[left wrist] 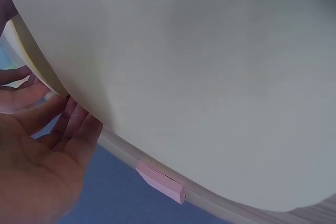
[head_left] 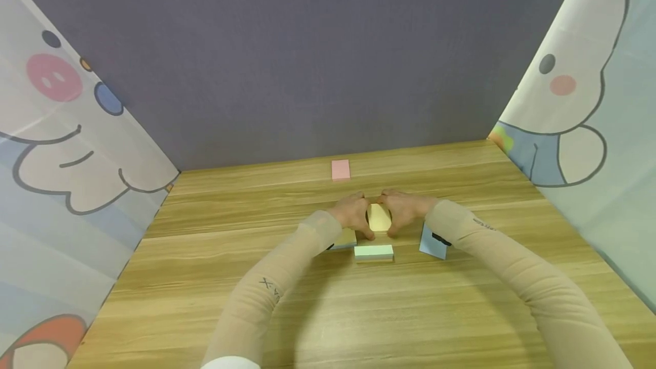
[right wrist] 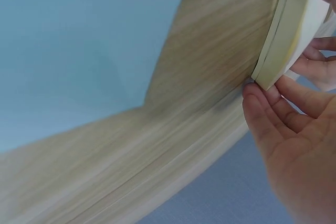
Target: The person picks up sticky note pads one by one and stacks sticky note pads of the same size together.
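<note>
A pale yellow sticky-note pad (head_left: pixel 380 218) lies on the wooden table (head_left: pixel 328 312), and both hands close in on it from either side. My left hand (head_left: pixel 357 215) holds its left edge and my right hand (head_left: pixel 398 214) its right edge, fingertips almost meeting behind it. In the right wrist view the pad (right wrist: pixel 280 40) sits between the thumb above and the fingers (right wrist: pixel 273 103) below its corner. The left wrist view is mostly filled by a cream surface (left wrist: pixel 210 77), with the left hand's fingers (left wrist: pixel 73 124) at its edge.
A pink pad (head_left: pixel 340 169) lies farther back, also visible as the pink pad (left wrist: pixel 160 182). A green pad (head_left: pixel 373 251) lies just in front of the hands, a blue pad (head_left: pixel 432 242) under the right wrist, and another yellow pad (head_left: pixel 346 238) under the left wrist. Cartoon-printed curtains flank the table.
</note>
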### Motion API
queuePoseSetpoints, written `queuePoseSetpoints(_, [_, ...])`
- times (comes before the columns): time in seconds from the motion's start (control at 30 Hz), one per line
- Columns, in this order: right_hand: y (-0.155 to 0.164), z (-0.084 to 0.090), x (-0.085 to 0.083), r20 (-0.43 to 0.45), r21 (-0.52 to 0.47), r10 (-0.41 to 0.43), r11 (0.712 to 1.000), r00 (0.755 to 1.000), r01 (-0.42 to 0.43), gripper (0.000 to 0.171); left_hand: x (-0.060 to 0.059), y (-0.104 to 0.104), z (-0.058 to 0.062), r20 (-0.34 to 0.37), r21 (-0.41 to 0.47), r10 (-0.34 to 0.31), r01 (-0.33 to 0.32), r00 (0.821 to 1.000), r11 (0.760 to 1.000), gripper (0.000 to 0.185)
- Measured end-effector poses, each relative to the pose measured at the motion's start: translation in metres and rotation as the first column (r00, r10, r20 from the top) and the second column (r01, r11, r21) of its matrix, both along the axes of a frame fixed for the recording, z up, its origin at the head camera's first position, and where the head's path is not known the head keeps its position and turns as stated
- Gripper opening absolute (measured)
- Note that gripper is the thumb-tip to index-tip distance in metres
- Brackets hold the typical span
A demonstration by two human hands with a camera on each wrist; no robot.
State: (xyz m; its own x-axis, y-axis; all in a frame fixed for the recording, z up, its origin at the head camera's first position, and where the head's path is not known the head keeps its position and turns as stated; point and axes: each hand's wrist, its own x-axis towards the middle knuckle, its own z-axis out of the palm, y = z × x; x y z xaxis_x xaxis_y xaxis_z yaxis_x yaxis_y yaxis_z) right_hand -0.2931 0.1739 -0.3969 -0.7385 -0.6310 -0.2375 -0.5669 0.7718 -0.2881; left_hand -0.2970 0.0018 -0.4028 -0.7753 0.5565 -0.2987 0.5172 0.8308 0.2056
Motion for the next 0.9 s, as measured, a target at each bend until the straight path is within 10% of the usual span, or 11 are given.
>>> queuePoseSetpoints(0.9, [0.0005,-0.0026,-0.003,0.041,-0.04,-0.012,0.999,0.999,0.013,0.079,-0.0002,-0.001,-0.0011,-0.001,0.018,0.007,-0.007,1.0,1.0,0.091])
